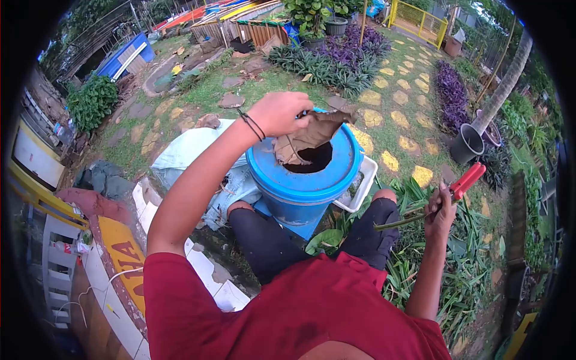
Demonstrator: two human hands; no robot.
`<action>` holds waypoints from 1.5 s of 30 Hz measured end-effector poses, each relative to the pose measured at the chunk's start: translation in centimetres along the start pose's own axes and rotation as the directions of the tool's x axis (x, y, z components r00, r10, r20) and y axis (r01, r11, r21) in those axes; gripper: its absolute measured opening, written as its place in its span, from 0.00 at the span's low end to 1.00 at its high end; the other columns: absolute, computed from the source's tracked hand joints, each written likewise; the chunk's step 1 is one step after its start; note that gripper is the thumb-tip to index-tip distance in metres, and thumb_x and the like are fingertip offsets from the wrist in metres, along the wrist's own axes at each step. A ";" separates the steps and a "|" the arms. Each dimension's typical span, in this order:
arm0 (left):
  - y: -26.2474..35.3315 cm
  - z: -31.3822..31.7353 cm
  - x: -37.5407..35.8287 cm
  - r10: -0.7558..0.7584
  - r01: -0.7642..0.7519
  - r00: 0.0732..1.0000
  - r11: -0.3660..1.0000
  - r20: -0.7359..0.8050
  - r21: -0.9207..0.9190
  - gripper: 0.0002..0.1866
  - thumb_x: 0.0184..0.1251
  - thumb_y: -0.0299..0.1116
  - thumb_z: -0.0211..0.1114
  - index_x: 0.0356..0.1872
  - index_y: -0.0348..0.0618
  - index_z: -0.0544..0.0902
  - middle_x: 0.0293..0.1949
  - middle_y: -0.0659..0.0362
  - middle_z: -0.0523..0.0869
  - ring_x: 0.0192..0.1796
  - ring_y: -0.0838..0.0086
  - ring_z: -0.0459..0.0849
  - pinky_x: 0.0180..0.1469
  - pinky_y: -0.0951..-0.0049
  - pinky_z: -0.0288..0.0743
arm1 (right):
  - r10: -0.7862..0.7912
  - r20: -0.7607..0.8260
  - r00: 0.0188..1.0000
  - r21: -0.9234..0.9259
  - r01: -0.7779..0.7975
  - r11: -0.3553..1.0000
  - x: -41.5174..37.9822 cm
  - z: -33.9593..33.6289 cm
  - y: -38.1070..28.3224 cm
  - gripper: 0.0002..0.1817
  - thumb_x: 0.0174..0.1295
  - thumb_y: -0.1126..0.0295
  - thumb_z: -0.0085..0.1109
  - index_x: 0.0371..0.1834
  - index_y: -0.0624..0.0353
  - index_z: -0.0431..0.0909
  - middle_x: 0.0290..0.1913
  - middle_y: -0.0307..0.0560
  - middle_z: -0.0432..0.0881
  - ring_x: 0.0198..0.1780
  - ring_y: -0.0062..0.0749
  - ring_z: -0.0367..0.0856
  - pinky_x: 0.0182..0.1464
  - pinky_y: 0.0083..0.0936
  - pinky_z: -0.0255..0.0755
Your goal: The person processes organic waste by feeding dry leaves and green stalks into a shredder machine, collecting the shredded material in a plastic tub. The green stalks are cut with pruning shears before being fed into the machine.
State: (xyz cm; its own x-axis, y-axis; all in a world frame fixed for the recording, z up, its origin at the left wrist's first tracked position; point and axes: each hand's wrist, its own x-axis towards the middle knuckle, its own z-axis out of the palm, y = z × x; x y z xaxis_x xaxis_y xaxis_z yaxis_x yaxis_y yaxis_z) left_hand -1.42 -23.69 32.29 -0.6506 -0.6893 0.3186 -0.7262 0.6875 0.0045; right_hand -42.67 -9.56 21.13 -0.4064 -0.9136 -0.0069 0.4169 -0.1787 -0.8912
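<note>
My left hand (281, 114) is closed on a large dry brown leaf (321, 129). The leaf hangs over the dark hole in the lid (267, 165) of a blue bucket (297, 207), which stands between my knees. On the right, my right hand (441, 213) is wrapped round red-handled pruning shears (467, 181); their blades cannot be made out. A green stem (396, 224) sticks out leftward from the same hand. Cut green leaves (414, 264) lie on the ground below my right arm.
A white tray (367, 174) sits behind the bucket's right side. Pale sacks (198, 147) lie to its left, beside broken white tiles (231, 295). A grey pot (467, 144) leans near a tree trunk. Yellow stepping stones (400, 120) cross the grass ahead.
</note>
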 end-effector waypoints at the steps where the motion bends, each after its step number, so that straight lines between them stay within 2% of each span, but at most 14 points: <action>1: 0.6 2.4 0.1 -0.011 0.010 0.989 1.000 0.147 0.008 0.12 0.62 0.37 0.67 0.44 0.44 0.84 0.43 0.53 0.85 0.46 0.56 0.86 0.47 0.58 0.80 | -0.019 -0.019 1.000 0.028 0.020 0.999 -0.2 -0.8 0.3 0.15 0.69 0.64 0.63 0.32 0.48 0.64 0.21 0.29 0.64 0.16 0.11 0.61 0.15 0.15 0.50; 6: -0.7 12.4 -1.6 -0.109 0.061 0.880 0.991 0.461 0.117 0.15 0.58 0.35 0.67 0.48 0.48 0.87 0.43 0.51 0.87 0.49 0.54 0.87 0.51 0.55 0.82 | -0.026 -0.071 0.997 0.022 0.027 0.999 -1.7 -3.0 -1.2 0.16 0.70 0.64 0.62 0.30 0.48 0.63 0.20 0.29 0.63 0.15 0.12 0.60 0.13 0.15 0.50; 10: -0.4 14.7 -1.4 -0.202 0.218 0.485 0.970 0.851 0.106 0.19 0.63 0.45 0.67 0.51 0.47 0.89 0.50 0.48 0.90 0.53 0.55 0.88 0.56 0.58 0.80 | -0.029 -0.071 0.997 -0.021 0.028 0.999 -1.6 -3.1 -2.2 0.18 0.71 0.60 0.62 0.26 0.46 0.63 0.17 0.26 0.62 0.15 0.11 0.59 0.16 0.17 0.50; 13: 1.0 9.9 -0.3 -0.093 0.325 0.664 0.929 0.742 -0.174 0.24 0.65 0.53 0.67 0.56 0.49 0.88 0.51 0.48 0.89 0.54 0.55 0.87 0.59 0.60 0.78 | -0.032 -0.098 0.995 -0.024 0.029 0.999 -1.3 -2.2 -2.5 0.19 0.71 0.59 0.61 0.26 0.46 0.63 0.17 0.26 0.62 0.15 0.11 0.58 0.16 0.17 0.50; 16: 0.5 5.4 1.0 -0.211 0.324 0.754 0.943 0.622 -0.074 0.30 0.69 0.56 0.64 0.59 0.40 0.85 0.56 0.44 0.86 0.58 0.54 0.85 0.62 0.61 0.76 | -0.028 -0.059 0.998 -0.016 0.027 1.000 -0.6 -1.2 -2.0 0.18 0.72 0.59 0.61 0.26 0.46 0.63 0.17 0.27 0.62 0.15 0.11 0.58 0.16 0.17 0.50; 23: 0.5 -2.1 -3.2 -0.299 0.479 0.808 0.835 0.508 -0.271 0.30 0.74 0.51 0.62 0.66 0.36 0.77 0.59 0.46 0.85 0.61 0.58 0.84 0.66 0.63 0.74 | -0.024 0.010 1.000 -0.046 0.024 0.999 -0.8 2.3 -0.8 0.15 0.69 0.65 0.63 0.28 0.49 0.66 0.18 0.29 0.63 0.15 0.13 0.60 0.15 0.15 0.52; 26: 3.3 -3.2 -5.9 -0.101 0.483 0.854 0.518 0.510 -0.706 0.30 0.79 0.48 0.59 0.72 0.38 0.71 0.63 0.48 0.81 0.68 0.65 0.78 0.70 0.64 0.69 | 0.017 0.073 0.997 -0.138 -0.006 0.990 -1.8 3.9 0.4 0.17 0.69 0.65 0.64 0.26 0.49 0.66 0.17 0.29 0.63 0.14 0.13 0.60 0.17 0.15 0.53; 30: 7.5 -0.5 -8.1 0.036 0.380 0.914 0.281 0.405 -0.881 0.36 0.77 0.48 0.61 0.77 0.39 0.61 0.68 0.47 0.75 0.72 0.62 0.72 0.73 0.61 0.65 | 0.150 0.309 0.939 -0.261 -0.068 0.963 -5.5 6.9 3.2 0.16 0.68 0.71 0.64 0.24 0.52 0.68 0.17 0.30 0.67 0.15 0.13 0.63 0.18 0.16 0.56; 32: 9.5 1.7 -9.1 0.082 0.302 0.941 0.237 0.329 -0.923 0.40 0.76 0.48 0.62 0.79 0.39 0.56 0.70 0.48 0.72 0.73 0.61 0.70 0.73 0.60 0.64 | 0.259 0.482 0.837 -0.407 -0.048 0.912 -7.7 8.4 4.4 0.22 0.66 0.75 0.65 0.17 0.55 0.65 0.14 0.31 0.67 0.16 0.13 0.67 0.19 0.20 0.58; 33: 10.7 2.8 -9.7 0.126 0.276 0.949 0.106 0.289 -0.955 0.44 0.74 0.48 0.65 0.80 0.38 0.52 0.73 0.47 0.67 0.76 0.61 0.65 0.77 0.60 0.57 | 0.173 0.660 0.731 -0.453 0.204 0.868 -8.0 8.3 6.1 0.19 0.66 0.75 0.65 0.17 0.59 0.69 0.13 0.35 0.69 0.17 0.14 0.69 0.21 0.22 0.62; 35: 12.7 3.7 -11.0 0.157 0.267 0.955 -0.072 0.253 -0.961 0.51 0.69 0.48 0.70 0.80 0.36 0.48 0.77 0.47 0.60 0.80 0.61 0.57 0.81 0.59 0.48 | 0.138 0.831 0.539 -0.366 0.344 0.865 -9.2 9.2 7.7 0.05 0.52 0.79 0.68 0.32 0.62 0.84 0.23 0.46 0.82 0.24 0.32 0.82 0.29 0.27 0.71; 36: 13.8 3.8 -11.7 0.151 0.284 0.952 -0.118 0.266 -0.951 0.54 0.66 0.49 0.73 0.80 0.35 0.47 0.78 0.47 0.59 0.81 0.61 0.56 0.81 0.58 0.46 | 0.217 0.854 0.474 -0.422 0.385 0.821 -9.7 9.3 8.5 0.14 0.47 0.78 0.69 0.40 0.60 0.87 0.30 0.50 0.86 0.30 0.42 0.85 0.34 0.31 0.76; 41: 17.5 7.7 -15.5 -0.137 0.151 0.966 -0.386 0.218 -0.910 0.43 0.67 0.42 0.73 0.75 0.34 0.59 0.65 0.47 0.75 0.73 0.61 0.70 0.79 0.57 0.54 | 0.135 0.911 0.389 -0.295 0.388 0.873 -11.7 9.5 13.5 0.15 0.49 0.72 0.70 0.43 0.59 0.87 0.34 0.55 0.87 0.36 0.53 0.87 0.43 0.40 0.79; 45: 19.8 10.1 -17.1 -0.569 0.172 0.739 -0.359 0.362 -0.917 0.18 0.72 0.27 0.63 0.59 0.35 0.71 0.41 0.60 0.80 0.45 0.77 0.80 0.60 0.70 0.74 | 0.381 0.882 0.276 -0.460 0.330 0.825 -11.3 9.4 15.8 0.11 0.50 0.69 0.72 0.32 0.63 0.82 0.32 0.58 0.84 0.35 0.55 0.85 0.37 0.43 0.77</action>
State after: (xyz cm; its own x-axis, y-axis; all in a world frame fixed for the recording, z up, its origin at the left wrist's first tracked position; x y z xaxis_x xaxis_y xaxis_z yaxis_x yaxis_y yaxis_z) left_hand -6.93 -0.61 17.36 -0.1478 -0.9829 -0.1102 0.3526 -0.1565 0.9226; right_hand -23.88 -5.48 11.37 0.7641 -0.6425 0.0584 -0.1640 -0.2810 -0.9456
